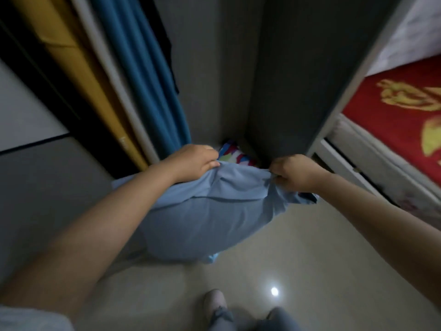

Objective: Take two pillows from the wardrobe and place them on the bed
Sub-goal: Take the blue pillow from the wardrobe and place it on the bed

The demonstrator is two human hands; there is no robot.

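- We have a soft, pale blue fabric pillow (210,211) in the centre of the frame, hanging over the glossy beige tiled floor (298,254) in front of the open grey wardrobe (286,75).
- Our left hand (193,161) is clamped on the pillow's upper left edge, fingers curled together into the cloth.
- Our right hand (296,173) grips the upper right corner, fingers closed tight and bunching the fabric.
- Just behind the pillow's top edge, low in the wardrobe, we see a patch of multicoloured patterned fabric (232,155); it may be the second pillow, but too little shows for us to tell.
- Long blue hanging cloth (148,75) and a mustard-yellow one (71,51) fill the upper left of the frame.
- At the right edge lies the bed with a red cover with a yellow pattern (403,115), well apart from the pillow.
- We judge the step in hand to be drawing the first pillow out of the wardrobe; nothing is on the bed yet.
- The next move calls for keeping both grips firm, lifting the sagging lower end clear of the floor, and turning right toward the bed.
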